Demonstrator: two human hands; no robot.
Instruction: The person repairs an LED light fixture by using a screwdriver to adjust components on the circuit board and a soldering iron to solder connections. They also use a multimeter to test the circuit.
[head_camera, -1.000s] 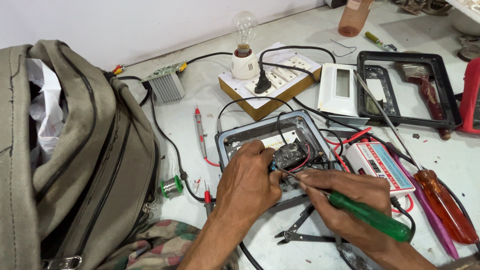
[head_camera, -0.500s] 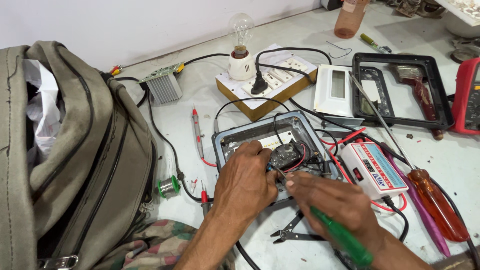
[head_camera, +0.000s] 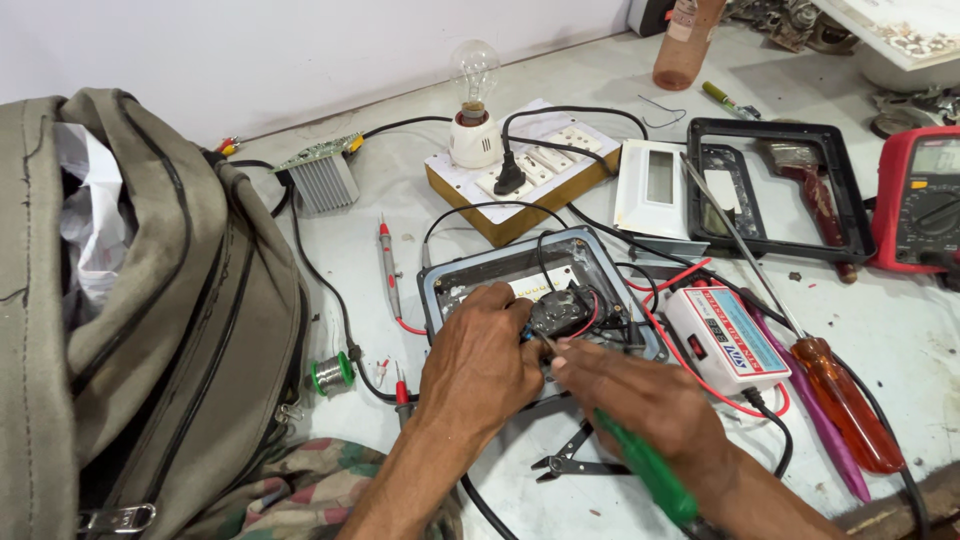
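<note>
Left hand (head_camera: 478, 365) curled, fingertips pinching small black component (head_camera: 562, 311) inside grey open housing (head_camera: 462, 277) at bench centre. Right hand (head_camera: 640, 400) closed round green-handled screwdriver (head_camera: 645, 470); handle lies under palm, running toward lower right. Long axis diagonal, shaft tip pointing up-left, meeting black component just beside left fingertips. Red wires trail right to white driver box (head_camera: 728, 339). Pliers (head_camera: 570, 462) lie below hands. Orange-handled screwdriver (head_camera: 845, 402) lies well right.

Left hand (head_camera: 478, 365), fingers curled and pointing away from the body, knuckles up; right hand (head_camera: 640, 400) just beside it, fingers closed in a grip, forearms converging.
</note>
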